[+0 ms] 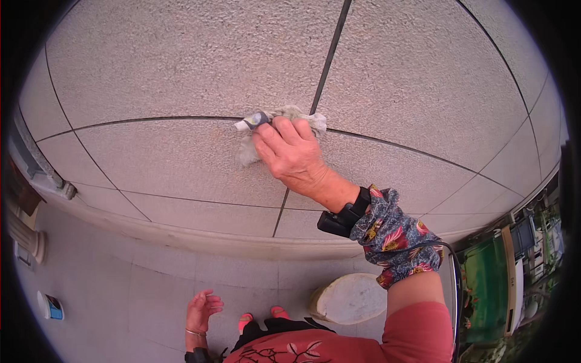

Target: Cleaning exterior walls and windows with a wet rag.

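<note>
My right hand [290, 147] presses a crumpled whitish cloth [248, 152] against a wall of rough stone-like panels [195, 159], where dark joint lines meet. Its fingers are closed over the cloth. A small tube with a white cap [256, 120] sticks out to the left of the fingers, over the cloth; whether it is gripped or wrapped in the cloth cannot be told. A black strap with a device and a flowered sleeve cover are on the right arm. Low in the view, my left hand [204, 308] hangs away from the wall, fingers loosely apart, holding nothing.
A round pale stone-like stool or block [349, 299] stands on the tiled floor to the right of my feet. A white tub with a blue label [50, 306] is at the far left. A fish tank with green water [485, 290] is at the right, and a column base [38, 245] at the left.
</note>
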Available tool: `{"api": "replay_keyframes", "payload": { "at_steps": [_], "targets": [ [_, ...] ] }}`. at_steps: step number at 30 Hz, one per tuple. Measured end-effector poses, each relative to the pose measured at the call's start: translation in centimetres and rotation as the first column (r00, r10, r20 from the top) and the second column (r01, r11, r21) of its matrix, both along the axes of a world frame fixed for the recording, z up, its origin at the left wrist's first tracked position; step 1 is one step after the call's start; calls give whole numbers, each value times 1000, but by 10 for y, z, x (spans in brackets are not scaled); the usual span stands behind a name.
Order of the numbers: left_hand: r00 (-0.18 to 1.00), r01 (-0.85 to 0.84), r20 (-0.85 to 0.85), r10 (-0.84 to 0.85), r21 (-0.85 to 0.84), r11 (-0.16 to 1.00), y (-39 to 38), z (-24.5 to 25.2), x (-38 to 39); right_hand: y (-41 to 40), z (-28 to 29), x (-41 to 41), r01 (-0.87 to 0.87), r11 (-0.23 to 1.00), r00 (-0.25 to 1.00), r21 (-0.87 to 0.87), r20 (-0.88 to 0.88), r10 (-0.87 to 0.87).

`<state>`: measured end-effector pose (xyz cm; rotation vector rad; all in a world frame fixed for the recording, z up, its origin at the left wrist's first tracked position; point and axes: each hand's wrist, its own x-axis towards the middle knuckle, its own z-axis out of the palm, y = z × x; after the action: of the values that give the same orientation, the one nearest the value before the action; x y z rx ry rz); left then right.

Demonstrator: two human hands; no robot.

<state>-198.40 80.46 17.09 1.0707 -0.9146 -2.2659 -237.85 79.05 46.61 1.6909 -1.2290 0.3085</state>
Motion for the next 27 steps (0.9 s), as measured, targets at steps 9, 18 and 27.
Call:
{"api": "replay_keyframes", "payload": {
  "at_steps": [9,18,27],
  "targets": [
    [1000,-2,-2,2,-18,1000,-7,1,11,63,1,-33,173,980,977,-102,145,-158],
    [966,-186,184,182,8,982,-20,-35,108,168,-18,-108,526,797,810,-298,462,-362],
    [912,-25,408,26,-8,1000,-48,-44,110,95,-25,-92,764,412,524,-496,850,52]
  ]
}}
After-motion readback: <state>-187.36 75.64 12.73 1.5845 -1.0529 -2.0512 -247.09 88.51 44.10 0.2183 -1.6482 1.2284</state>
